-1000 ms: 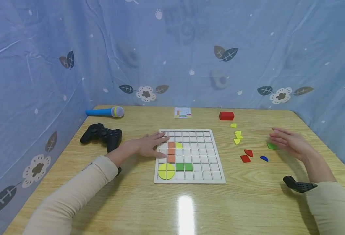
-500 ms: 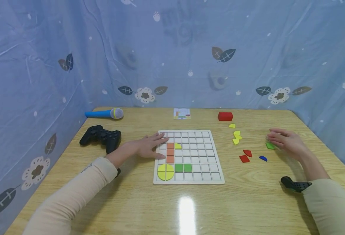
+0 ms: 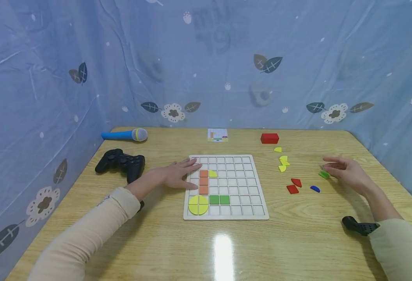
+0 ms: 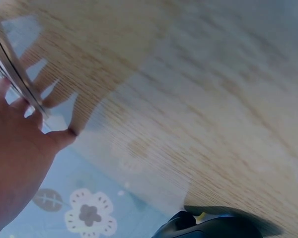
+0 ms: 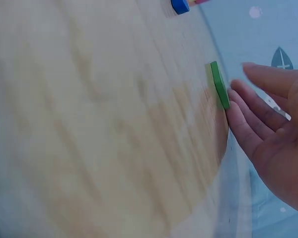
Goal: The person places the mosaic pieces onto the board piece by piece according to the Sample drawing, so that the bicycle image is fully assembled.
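Observation:
My left hand (image 3: 175, 174) lies with spread, straight fingers over the left edge of a white gridded board (image 3: 227, 217). In the left wrist view its fingertips (image 4: 21, 105) touch the board's edge. On the board sit orange squares (image 3: 204, 182), green squares (image 3: 219, 200), a yellow quarter piece (image 3: 213, 173) and yellow quarters forming a circle (image 3: 198, 205). At the right, my right hand (image 3: 350, 176) touches a flat green piece (image 3: 324, 174) with its fingertips. The right wrist view shows the green piece (image 5: 219, 85) against the lower fingers, while the thumb (image 5: 268, 77) stands apart.
Loose red pieces (image 3: 292, 189), a blue half-round piece (image 3: 315, 189) and yellow pieces (image 3: 282, 168) lie between board and right hand. Behind stand a red block (image 3: 270, 138) and a pattern card (image 3: 217, 135). A toy microphone (image 3: 125, 135) and black game controller (image 3: 121, 162) are left.
My right hand has turned slightly and its fingers have bent at the green piece, which now looks tilted rather than flat. The left hand stays in place on the board.

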Motion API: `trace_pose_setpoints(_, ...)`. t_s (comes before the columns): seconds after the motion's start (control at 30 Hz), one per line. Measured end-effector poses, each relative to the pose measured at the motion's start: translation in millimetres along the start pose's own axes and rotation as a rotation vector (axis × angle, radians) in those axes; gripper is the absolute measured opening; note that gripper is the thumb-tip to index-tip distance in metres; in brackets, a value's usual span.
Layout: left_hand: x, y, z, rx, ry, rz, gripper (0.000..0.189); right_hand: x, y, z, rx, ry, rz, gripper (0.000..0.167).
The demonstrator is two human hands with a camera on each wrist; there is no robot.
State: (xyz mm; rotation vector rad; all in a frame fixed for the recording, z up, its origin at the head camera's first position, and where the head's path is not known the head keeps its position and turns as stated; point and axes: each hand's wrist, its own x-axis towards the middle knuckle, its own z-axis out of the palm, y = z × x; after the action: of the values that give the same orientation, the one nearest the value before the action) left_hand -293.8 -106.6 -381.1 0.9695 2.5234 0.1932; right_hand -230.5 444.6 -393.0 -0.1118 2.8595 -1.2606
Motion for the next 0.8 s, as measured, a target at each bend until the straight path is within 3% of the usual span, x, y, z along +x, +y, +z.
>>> trace_pose_setpoints(0.43,-2.0,0.8,-0.9,-0.008,0.008,0.034,0.084,-2.9,5,0,-0.066,-0.049,-0.089,0.054)
trace_pose_setpoints(0.8,-2.0,-0.5,-0.3,-0.016,0.011,0.033,0.085,-2.5,-4,1,-0.132,-0.073,-0.043,0.051)
